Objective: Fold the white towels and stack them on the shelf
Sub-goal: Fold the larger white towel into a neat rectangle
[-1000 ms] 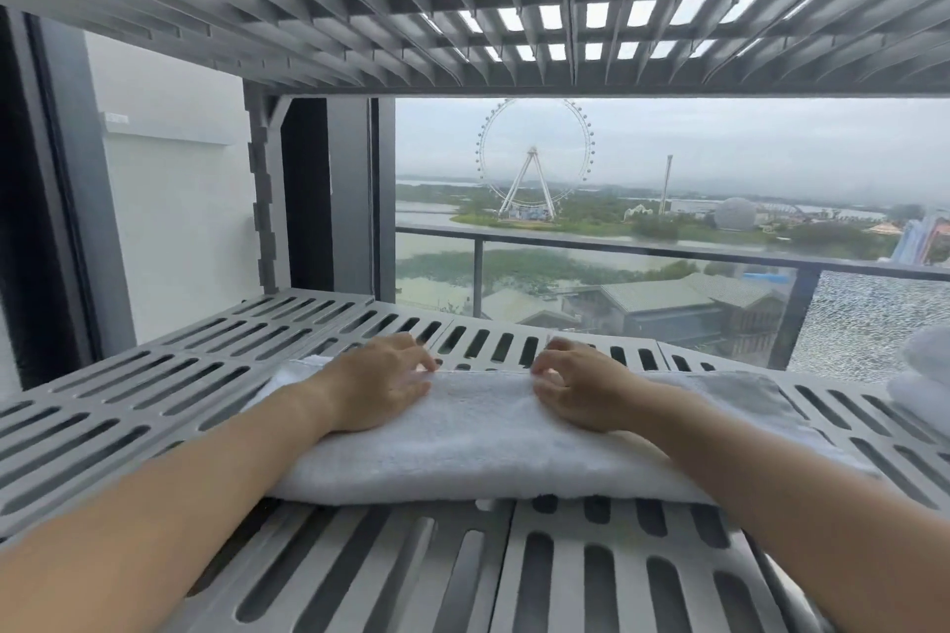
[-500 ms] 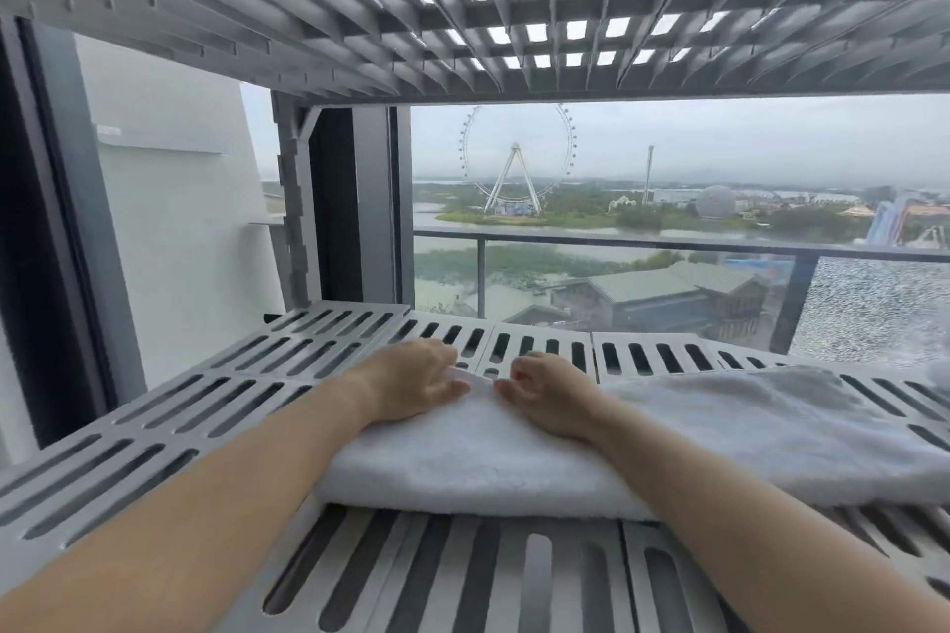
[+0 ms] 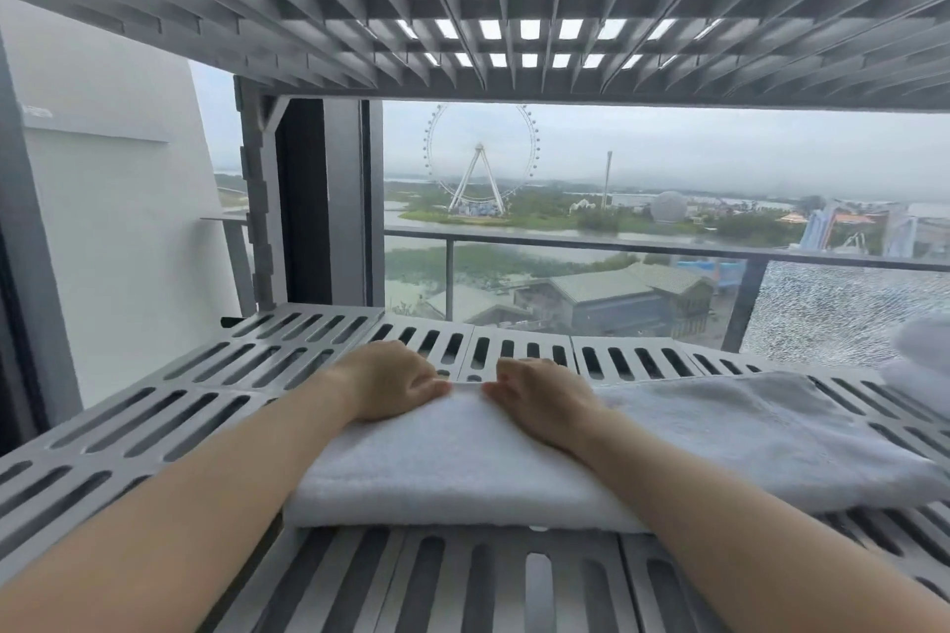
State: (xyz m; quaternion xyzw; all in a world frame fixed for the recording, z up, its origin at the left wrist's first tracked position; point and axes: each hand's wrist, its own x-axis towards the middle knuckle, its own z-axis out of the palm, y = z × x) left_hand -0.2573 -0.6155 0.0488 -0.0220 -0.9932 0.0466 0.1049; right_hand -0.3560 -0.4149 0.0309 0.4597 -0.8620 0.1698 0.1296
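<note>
Both hands are down on the white towel (image 3: 462,458), which lies folded flat across the grey slatted shelf (image 3: 169,406), its long side running left to right. The left hand (image 3: 393,378) sits at the towel's far edge, fingers curled over and down so the knuckles face up, pressing on the cloth. The right hand (image 3: 542,396) mirrors it just beside, fingers also curled onto that far edge (whether either hand is actually pinching the fabric or only pressing on it, I cannot tell). The two hands are near each other, apart by a narrow gap, both towards the left half of the towel. The towel's right end stretches away flatter and thinner towards the shelf's right side, where more white towelling (image 3: 923,360) shows at the frame edge, partly cut off. Overhead, another slatted shelf (image 3: 514,16) lets daylight through. Beyond the railing (image 3: 617,249) stands a Ferris wheel (image 3: 480,159).
</note>
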